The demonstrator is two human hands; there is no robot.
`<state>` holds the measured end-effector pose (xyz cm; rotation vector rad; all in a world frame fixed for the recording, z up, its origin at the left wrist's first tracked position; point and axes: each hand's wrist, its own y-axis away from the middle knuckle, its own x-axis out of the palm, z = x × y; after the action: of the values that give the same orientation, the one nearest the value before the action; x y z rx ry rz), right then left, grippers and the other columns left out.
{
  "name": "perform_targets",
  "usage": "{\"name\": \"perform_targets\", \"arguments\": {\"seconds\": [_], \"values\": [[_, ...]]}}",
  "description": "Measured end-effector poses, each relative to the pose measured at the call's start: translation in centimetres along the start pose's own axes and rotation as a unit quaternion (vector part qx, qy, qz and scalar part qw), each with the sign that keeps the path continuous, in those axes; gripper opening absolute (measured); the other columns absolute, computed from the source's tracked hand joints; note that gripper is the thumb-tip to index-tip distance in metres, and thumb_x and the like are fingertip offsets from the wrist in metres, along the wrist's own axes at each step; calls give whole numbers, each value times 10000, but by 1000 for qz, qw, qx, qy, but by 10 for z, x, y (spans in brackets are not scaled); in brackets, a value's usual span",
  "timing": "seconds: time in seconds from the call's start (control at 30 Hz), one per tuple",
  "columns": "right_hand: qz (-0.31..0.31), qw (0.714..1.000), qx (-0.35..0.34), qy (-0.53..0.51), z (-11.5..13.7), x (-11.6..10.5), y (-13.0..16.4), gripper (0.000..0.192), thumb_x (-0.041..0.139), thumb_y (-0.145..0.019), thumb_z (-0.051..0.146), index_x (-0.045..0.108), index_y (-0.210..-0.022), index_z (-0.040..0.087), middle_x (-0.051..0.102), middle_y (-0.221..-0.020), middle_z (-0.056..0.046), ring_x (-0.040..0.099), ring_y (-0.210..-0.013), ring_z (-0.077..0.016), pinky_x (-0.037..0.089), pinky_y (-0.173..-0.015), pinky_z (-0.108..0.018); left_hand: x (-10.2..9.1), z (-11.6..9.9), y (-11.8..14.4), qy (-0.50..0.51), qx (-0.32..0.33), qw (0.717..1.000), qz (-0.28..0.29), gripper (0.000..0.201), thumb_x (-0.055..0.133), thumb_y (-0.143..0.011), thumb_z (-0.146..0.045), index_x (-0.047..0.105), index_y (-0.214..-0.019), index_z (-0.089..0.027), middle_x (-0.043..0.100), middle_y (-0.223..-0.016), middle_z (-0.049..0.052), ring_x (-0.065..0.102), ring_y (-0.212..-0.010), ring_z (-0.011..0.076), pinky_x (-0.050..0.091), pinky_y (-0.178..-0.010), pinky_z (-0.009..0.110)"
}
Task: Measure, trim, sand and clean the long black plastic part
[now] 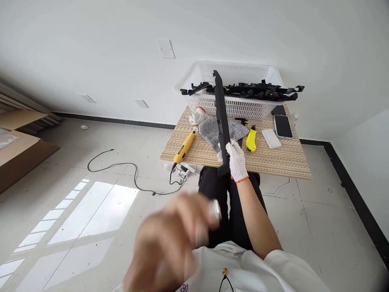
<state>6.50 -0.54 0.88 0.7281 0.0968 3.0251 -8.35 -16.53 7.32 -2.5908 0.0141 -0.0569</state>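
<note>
My right hand [236,160], in a white knit glove with an orange cuff, grips the near end of a long black plastic strip [221,117] that stands up over the small wooden table [282,158]. My left hand [170,247] is bare, blurred and close to the camera, its fingers curled around a small shiny object [215,211] that I cannot make out. A grey cloth [209,132] lies on the table under the strip.
A white plastic basket [237,106] at the table's back holds several long black strips [258,91]. Also on the table: a yellow rotary tool [184,148], a yellow utility knife [251,139], a spare glove [197,116], a white box [271,138], a phone [283,126]. A cable [121,166] trails over the floor; cardboard boxes [18,150] stand left.
</note>
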Motion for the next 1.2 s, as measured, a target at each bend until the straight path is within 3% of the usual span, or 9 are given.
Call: {"name": "perform_targets", "arguments": {"seconds": [0.13,0.3,0.4,0.5,0.63,0.77,0.9,1.07,1.2], "values": [[-14,998,-39,-41,0,-1,2,318,613,-869,413,626,-1123,222,726,-960,-31,661,-617,-119,526,-509,-231,-1,66,-85,-158,-27,987,-21,245,499,-921,-323,633,-1124,-296,642,-1250,59,531,-1322,287,479,-1081,525],[-28,998,-39,-40,1,-3,2,341,637,-837,448,615,-1092,223,732,-930,-29,648,-583,-114,468,-445,-206,27,139,-121,-475,-70,848,226,471,576,-778,-61,579,-1242,-139,546,-1418,183,417,-1419,338,368,-1164,482],[-27,998,-33,-44,1,-2,2,339,636,-835,445,615,-1095,228,727,-904,-21,629,-548,-104,441,-419,-197,37,147,-134,-534,-73,808,237,313,505,-841,-55,616,-1120,-143,666,-1184,183,600,-1207,359,462,-1023,519],[-27,998,-31,-50,4,-2,5,330,625,-850,444,620,-1098,226,725,-936,-28,624,-558,-103,463,-439,-208,27,138,-160,-504,-123,842,151,167,434,-966,-186,584,-1038,-169,676,-854,125,687,-883,339,508,-850,546],[-41,998,-24,-52,7,-1,6,318,626,-854,425,635,-1096,219,721,-969,-40,654,-651,-131,539,-546,-253,2,114,-193,-342,-131,926,-93,249,384,-1030,-401,534,-935,-227,599,-735,49,645,-726,251,533,-760,464],[-55,997,-54,-17,0,-3,-1,330,616,-845,420,663,-1095,210,717,-979,-44,685,-899,-181,573,-803,-319,6,105,-194,-270,7,962,47,439,270,-1044,-485,643,-1002,-258,684,-1109,80,640,-1109,245,507,-1003,459],[-76,985,-138,64,-13,-7,-7,352,546,-839,391,672,-1091,180,710,-1139,-76,628,-1115,-214,474,-1031,-368,36,126,-181,-403,27,891,207,426,355,-1030,-395,565,-1380,-273,301,-1644,43,146,-1548,327,218,-1234,556],[-67,945,-175,268,-13,-7,2,287,529,-871,343,688,-1059,196,732,-994,-64,656,-925,-219,517,-864,-333,56,149,-199,-469,23,867,169,546,283,-1029,-305,296,-1568,-214,86,-1699,77,-87,-1552,316,116,-1247,586],[-46,959,-133,247,-3,0,16,362,555,-874,333,636,-1215,240,670,-786,16,598,-570,-145,514,-616,-276,62,145,-235,-454,63,877,145,590,264,-1014,-285,203,-1580,-130,107,-1691,126,-72,-1559,267,49,-1274,524]]}}
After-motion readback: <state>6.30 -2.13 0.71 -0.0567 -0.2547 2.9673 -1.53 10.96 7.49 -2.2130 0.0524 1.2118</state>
